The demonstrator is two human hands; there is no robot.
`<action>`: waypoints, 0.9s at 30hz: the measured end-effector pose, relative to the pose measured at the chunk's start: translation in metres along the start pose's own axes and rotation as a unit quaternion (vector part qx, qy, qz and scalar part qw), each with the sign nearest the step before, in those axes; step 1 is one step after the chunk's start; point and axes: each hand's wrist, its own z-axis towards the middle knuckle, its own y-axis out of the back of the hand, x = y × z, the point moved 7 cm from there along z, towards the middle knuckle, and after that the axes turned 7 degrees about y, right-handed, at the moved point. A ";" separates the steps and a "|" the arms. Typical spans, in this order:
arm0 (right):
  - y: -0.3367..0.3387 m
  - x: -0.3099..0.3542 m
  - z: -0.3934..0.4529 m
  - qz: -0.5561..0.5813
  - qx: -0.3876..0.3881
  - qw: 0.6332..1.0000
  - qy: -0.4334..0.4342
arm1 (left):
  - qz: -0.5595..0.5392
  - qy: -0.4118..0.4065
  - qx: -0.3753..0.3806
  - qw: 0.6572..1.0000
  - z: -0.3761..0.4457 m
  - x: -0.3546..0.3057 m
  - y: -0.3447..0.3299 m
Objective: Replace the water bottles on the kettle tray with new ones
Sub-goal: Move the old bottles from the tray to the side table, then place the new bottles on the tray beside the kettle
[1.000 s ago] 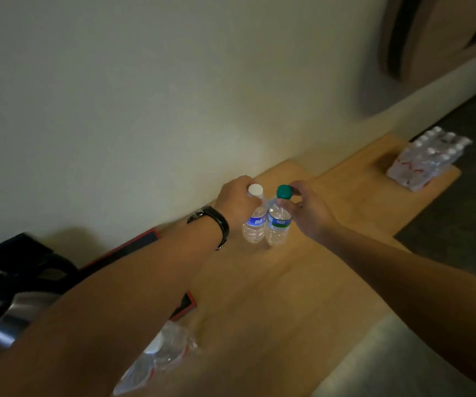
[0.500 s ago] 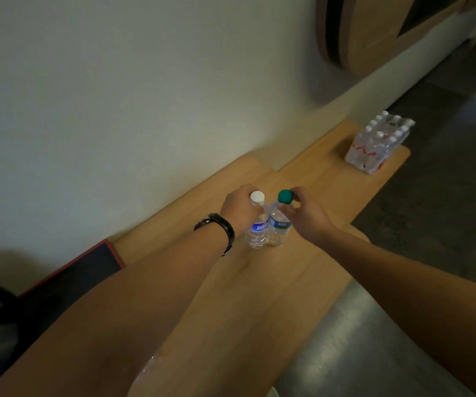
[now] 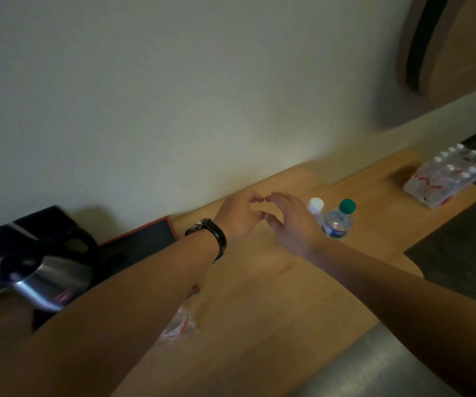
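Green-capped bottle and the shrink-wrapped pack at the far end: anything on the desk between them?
Nothing. In the head view, only bare wooden desk lies between the green-capped bottle and the shrink-wrapped pack.

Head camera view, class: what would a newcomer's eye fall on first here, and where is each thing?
Two bare hands meet over the middle of the wooden counter, left hand and right hand, both empty with fingers apart. Just right of them stand a white-capped bottle and a green-capped bottle. A wrapped pack of bottles sits at the far right end, a steel kettle at the left.
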 end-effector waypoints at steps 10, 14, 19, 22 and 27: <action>-0.127 0.158 -0.008 0.100 0.175 0.964 0.173 | -0.035 0.102 -0.076 0.991 -0.121 0.140 0.127; -0.159 0.182 -0.031 0.135 0.249 0.945 0.166 | -0.040 0.141 -0.060 0.987 -0.169 0.182 0.138; -0.182 0.180 -0.055 0.046 0.307 0.929 0.200 | -0.100 0.191 0.009 0.976 -0.210 0.225 0.120; -0.184 0.172 -0.058 0.080 0.310 0.930 0.178 | -0.089 0.195 0.020 0.977 -0.223 0.237 0.103; -0.188 0.161 -0.056 0.134 0.321 0.929 0.125 | -0.134 0.172 -0.055 0.974 -0.230 0.247 0.090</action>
